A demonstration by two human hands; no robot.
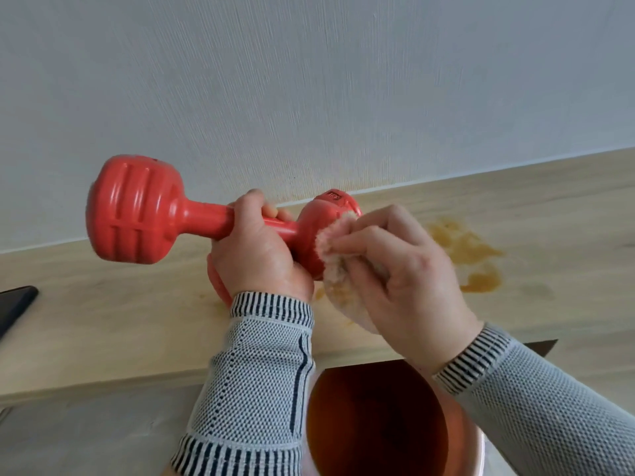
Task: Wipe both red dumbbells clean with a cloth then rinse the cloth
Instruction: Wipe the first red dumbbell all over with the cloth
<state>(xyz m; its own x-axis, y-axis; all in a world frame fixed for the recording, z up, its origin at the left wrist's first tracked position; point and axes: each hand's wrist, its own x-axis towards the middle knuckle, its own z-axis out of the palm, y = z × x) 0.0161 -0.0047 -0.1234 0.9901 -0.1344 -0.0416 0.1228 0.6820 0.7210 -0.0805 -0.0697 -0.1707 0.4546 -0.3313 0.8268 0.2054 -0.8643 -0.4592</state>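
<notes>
My left hand [256, 250] grips the handle of a red dumbbell [137, 209] and holds it level above the wooden table [103, 321]. My right hand [398, 273] pinches a pale, stained cloth [338, 280] and presses it against the dumbbell's right head. A curved red piece [216, 283], perhaps part of a second dumbbell, shows just below my left hand, mostly hidden by it.
A bucket [371, 424] of brownish water stands below the table's front edge, between my forearms. An orange-brown stain [470, 259] marks the tabletop to the right. A dark phone [15, 305] lies at the left edge. A white wall rises behind the table.
</notes>
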